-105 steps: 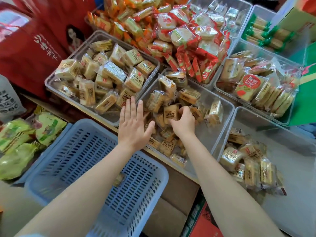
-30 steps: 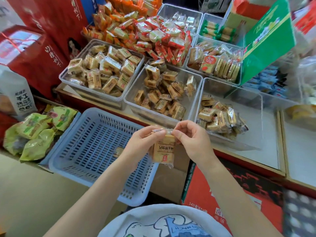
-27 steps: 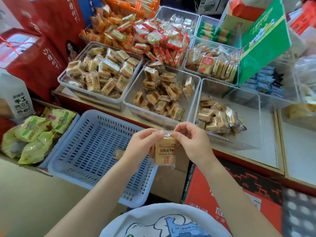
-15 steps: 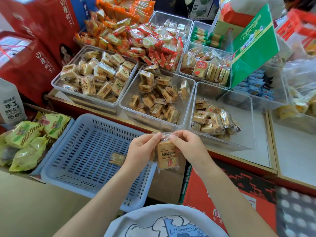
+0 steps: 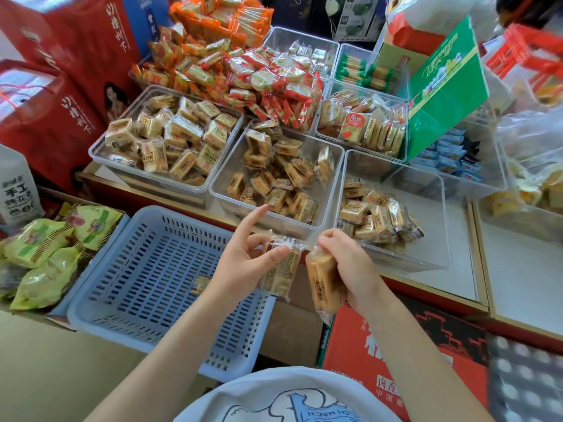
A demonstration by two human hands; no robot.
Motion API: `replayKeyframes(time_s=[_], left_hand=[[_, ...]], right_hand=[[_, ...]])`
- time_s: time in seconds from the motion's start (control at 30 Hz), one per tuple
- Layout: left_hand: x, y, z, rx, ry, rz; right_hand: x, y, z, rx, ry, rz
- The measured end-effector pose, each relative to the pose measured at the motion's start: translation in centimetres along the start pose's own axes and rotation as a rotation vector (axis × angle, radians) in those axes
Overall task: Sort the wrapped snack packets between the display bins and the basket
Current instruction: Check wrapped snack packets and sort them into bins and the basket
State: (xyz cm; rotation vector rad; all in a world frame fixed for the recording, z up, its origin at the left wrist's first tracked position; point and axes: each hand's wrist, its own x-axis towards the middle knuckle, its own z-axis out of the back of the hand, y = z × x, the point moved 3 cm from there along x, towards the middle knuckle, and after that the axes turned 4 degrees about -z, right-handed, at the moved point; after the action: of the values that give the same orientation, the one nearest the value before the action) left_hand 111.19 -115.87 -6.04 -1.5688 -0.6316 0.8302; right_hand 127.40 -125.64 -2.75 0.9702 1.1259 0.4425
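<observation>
Both hands pinched one bundle half a second ago; now it is split. Left hand (image 5: 243,266) pinches a darker packet (image 5: 278,269) between thumb and curled fingers, index finger straight. Right hand (image 5: 344,266) grips a paler packet (image 5: 320,281), fingers wrapped round it. Blue basket (image 5: 100,287) sits below-left of the left fingers, one packet already inside; middle bin (image 5: 225,178) beyond the fingertips. Judgement: each packet is now free to go its own way.

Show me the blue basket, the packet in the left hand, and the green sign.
blue basket (image 5: 100,312), head view, bare front-left rim.
packet in the left hand (image 5: 281,274), head view, middle of its wrapper.
green sign (image 5: 444,86), head view, centre of its face.
</observation>
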Motion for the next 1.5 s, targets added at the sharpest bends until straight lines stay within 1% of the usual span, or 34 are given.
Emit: replayKeyframes(time_s=[0.07, 0.27, 0.37, 0.47, 0.57, 0.67, 0.97, 1.0, 1.03, 1.13, 1.17, 1.2, 1.3, 1.37, 1.43, 1.5], left_hand=[[0.0, 0.0, -0.3, 0.013, 0.012, 0.02], [-0.4, 0.2, -0.7, -0.073, 0.014, 0.102], [-0.8, 0.0, -1.2, -0.107, 0.033, 0.128], [-0.9, -0.1, -1.7, -0.155, 0.053, 0.202], [-0.7, -0.2, -1.6, -0.174, 0.018, 0.246], [-0.8, -0.3, -1.4, -0.158, -0.007, 0.212], [-1.6, -1.1, -1.4, -0.096, -0.088, 0.078], [-1.6, -1.4, -1.3, -0.062, -0.07, 0.065], [-1.5, -1.6, -1.2, -0.018, -0.021, 0.058], [-1.3, -1.9, -1.2, 0.072, 0.237, 0.101], [-1.2, -1.9, -1.1, 0.079, 0.275, 0.105], [-1.2, -1.9, -1.0, 0.084, 0.279, 0.091], [-1.0, -2.1, -0.8, 0.088, 0.218, 0.022], [-0.9, -2.1, -0.6, 0.045, 0.136, 0.019], [-0.8, -1.8, -0.2, -0.005, 0.007, 0.064], [-0.6, -1.4, 0.1, -0.075, -0.109, 0.134]], right_hand=[[-0.2, 0.1, -0.4, -0.03, 0.004, 0.02], [-0.4, -0.3, -0.6, -0.182, -0.005, 0.13], [-0.7, -0.3, -0.3, -0.225, -0.066, 0.205], [-1.0, -0.2, -0.1, -0.231, -0.135, 0.265], [-1.3, -0.1, 0.0, -0.229, -0.139, 0.331], [-1.4, -0.1, 0.3, -0.24, -0.145, 0.348], [-1.5, -0.2, 0.5, -0.2, -0.154, 0.303], [-1.5, -0.3, 0.5, -0.195, -0.162, 0.289], [-1.5, -0.3, 0.5, -0.18, -0.173, 0.271], [-1.6, -0.4, 0.8, -0.081, -0.216, 0.214], [-1.6, -0.4, 1.0, -0.053, -0.228, 0.194], [-1.5, -0.4, 1.0, -0.047, -0.238, 0.189], [-1.5, -0.6, 0.6, -0.032, -0.239, 0.174], [-1.4, -0.9, 0.4, -0.006, -0.205, 0.142], [-1.4, -0.9, 0.2, -0.034, -0.155, 0.126], [-1.5, -1.0, -0.1, -0.114, -0.099, 0.127]])
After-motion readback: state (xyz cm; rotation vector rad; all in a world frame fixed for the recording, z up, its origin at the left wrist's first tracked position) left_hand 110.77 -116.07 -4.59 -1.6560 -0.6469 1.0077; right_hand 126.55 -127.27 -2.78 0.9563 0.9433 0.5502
